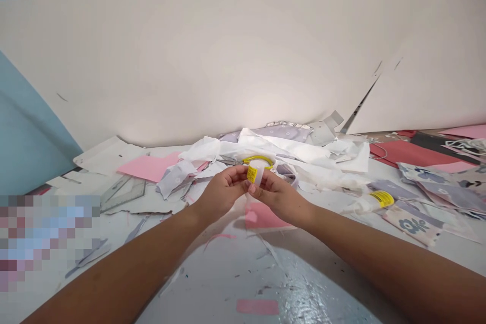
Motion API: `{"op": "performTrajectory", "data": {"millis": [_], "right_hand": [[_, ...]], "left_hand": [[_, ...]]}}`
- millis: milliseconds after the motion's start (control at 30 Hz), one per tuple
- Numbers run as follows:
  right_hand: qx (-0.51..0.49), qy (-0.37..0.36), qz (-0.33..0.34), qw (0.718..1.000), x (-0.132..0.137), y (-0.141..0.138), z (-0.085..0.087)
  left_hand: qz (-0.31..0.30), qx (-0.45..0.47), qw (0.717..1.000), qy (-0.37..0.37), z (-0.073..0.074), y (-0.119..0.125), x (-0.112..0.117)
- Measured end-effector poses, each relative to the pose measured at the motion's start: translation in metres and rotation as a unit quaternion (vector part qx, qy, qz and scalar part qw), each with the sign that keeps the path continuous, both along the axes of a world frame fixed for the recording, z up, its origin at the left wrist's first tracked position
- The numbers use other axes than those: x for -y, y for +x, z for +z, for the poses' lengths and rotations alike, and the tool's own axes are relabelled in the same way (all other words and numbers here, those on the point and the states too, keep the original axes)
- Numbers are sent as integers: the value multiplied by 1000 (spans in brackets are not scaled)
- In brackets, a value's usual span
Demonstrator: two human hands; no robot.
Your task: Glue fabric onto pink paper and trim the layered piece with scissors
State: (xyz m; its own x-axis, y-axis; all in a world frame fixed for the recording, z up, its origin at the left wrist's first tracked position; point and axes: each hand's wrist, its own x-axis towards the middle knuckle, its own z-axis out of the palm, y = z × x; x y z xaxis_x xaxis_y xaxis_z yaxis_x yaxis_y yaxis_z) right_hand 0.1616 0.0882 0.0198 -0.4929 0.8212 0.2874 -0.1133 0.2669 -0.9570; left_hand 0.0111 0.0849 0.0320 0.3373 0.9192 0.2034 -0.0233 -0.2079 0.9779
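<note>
Small container was held by two hands

It was above the desk; the left hand and the right hand were almost closed, pinching it with the fingers; a yellow-labelled bottle lay at the right

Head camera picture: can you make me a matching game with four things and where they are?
Things:
A. yellow-labelled container
B. yellow-labelled bottle
C. clear ruler
D. small pink strip

Places:
1. near the bottom edge, between the forearms
2. on the left side of the picture
3. held by the left hand and right hand
4. lying down, right of the hands

Pairs: A-3, B-4, C-2, D-1
</note>
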Motion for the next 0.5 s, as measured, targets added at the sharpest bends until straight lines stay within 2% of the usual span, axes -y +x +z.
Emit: {"op": "performTrajectory", "data": {"millis": [133, 300, 500], "right_hand": [[22, 8, -22, 999, -5, 0, -6], [82, 38, -66, 994, -9, 2, -14], [65, 17, -80, 995, -7, -3, -14]], "left_hand": [[-9, -27, 999, 24, -1, 1, 1], [22, -44, 998, 36, -10, 3, 0], [42, -25, 998, 28, -10, 3, 0]]}}
